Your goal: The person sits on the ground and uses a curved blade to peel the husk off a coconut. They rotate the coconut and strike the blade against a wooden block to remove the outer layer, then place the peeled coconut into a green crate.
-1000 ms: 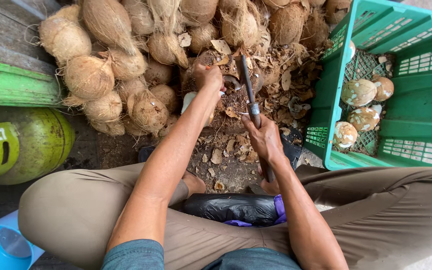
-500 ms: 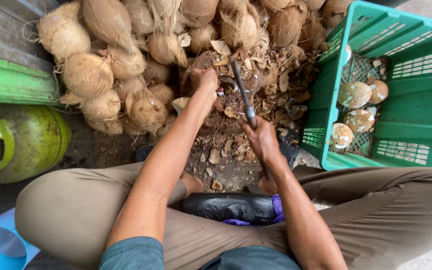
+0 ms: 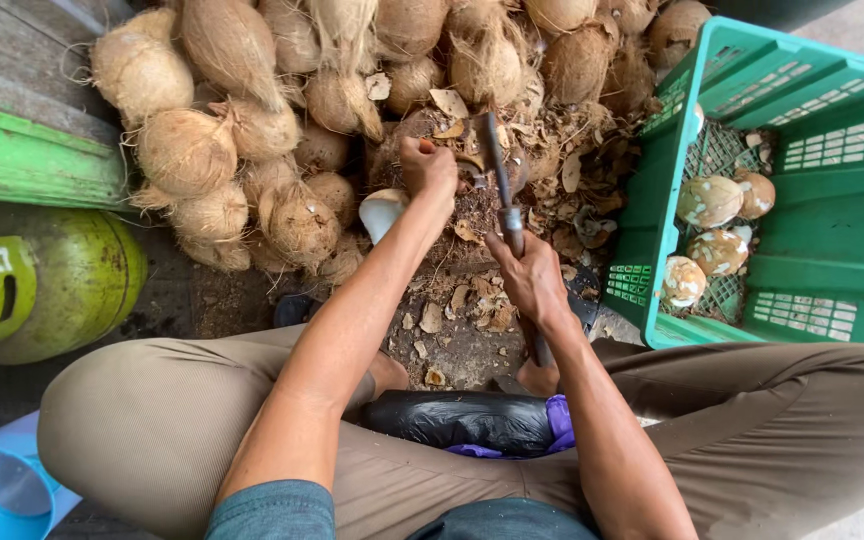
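Close beside crate (image 3: 652, 215) wall: hands (image 3: 477, 225).

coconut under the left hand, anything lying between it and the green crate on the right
Yes. Between the coconut held by the left hand and the green crate stands the blade in the right hand, plus a heap of husk scraps against the crate's wall.

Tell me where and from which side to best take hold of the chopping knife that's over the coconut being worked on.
Probably by its handle, where the right hand already wraps it. The chopping knife stands with its blade pointing away from the person, into the coconut that the left hand steadies. Come from the near, right side, so the fingers stay behind the edge and away from the left hand.
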